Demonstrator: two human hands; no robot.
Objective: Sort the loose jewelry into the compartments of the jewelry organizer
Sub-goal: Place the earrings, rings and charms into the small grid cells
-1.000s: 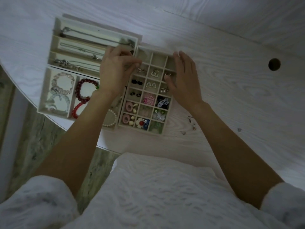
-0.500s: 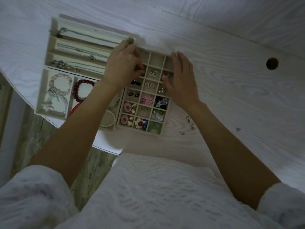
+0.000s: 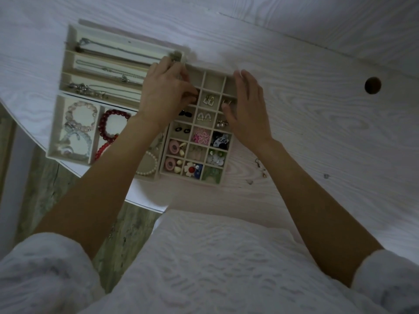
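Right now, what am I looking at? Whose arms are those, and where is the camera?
The camera sits on a person's head and looks down, so you see their own two arms. There is no machine here. On the white table lies a jewelry organizer, a tray cut into little square boxes with earrings inside. Beside it are trays with necklaces and bead bracelets. The left hand has its fingers curled over one small box at the tray's left side; what it pinches, if anything, is too small to see. The right hand reaches over the tray's right edge with straight fingers, holding nothing. A loose earring waits on the table.
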